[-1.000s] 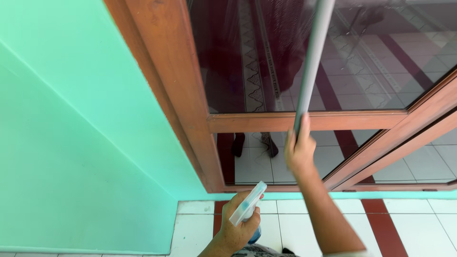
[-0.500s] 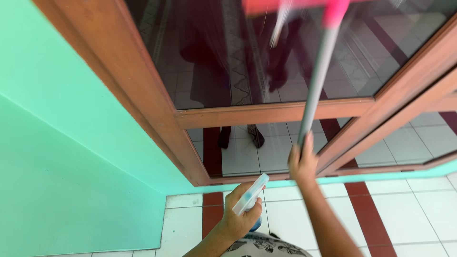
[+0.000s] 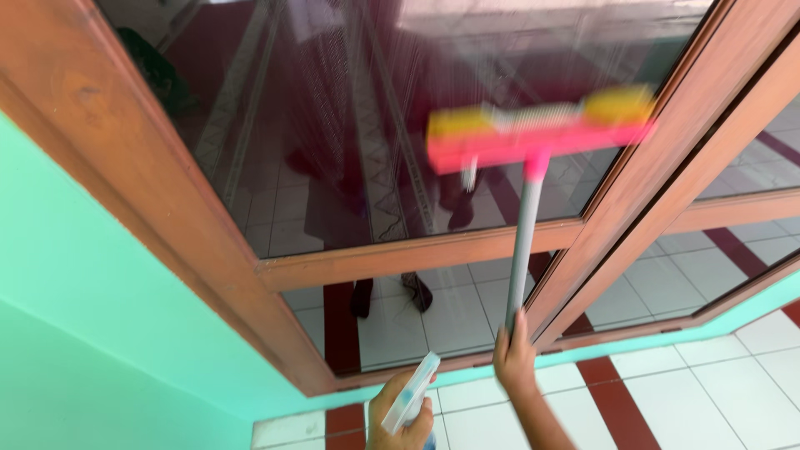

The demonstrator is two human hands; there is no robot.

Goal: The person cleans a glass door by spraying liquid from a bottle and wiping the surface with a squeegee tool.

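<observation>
My right hand (image 3: pixel 516 363) grips the lower end of a grey pole (image 3: pixel 522 250). The pole carries a pink and yellow window squeegee head (image 3: pixel 537 129), blurred, lying against the glass pane (image 3: pixel 333 125) of a wooden-framed window. My left hand (image 3: pixel 400 417) is at the bottom of the view, holding a white and pale blue spray bottle (image 3: pixel 411 402) with its nozzle pointing up toward the glass. The two hands are close together, the left lower and to the left of the right.
The brown wooden window frame (image 3: pixel 150 192) has a horizontal crossbar (image 3: pixel 417 254) and a slanted right post (image 3: pixel 667 158). A mint green wall (image 3: pixel 75 333) fills the left. White and dark red floor tiles (image 3: pixel 692 392) lie below.
The squeegee head has come down the glass into full view and the pole has dropped with it. The view has tilted up along the window. Both hands sit lower in the picture.
</observation>
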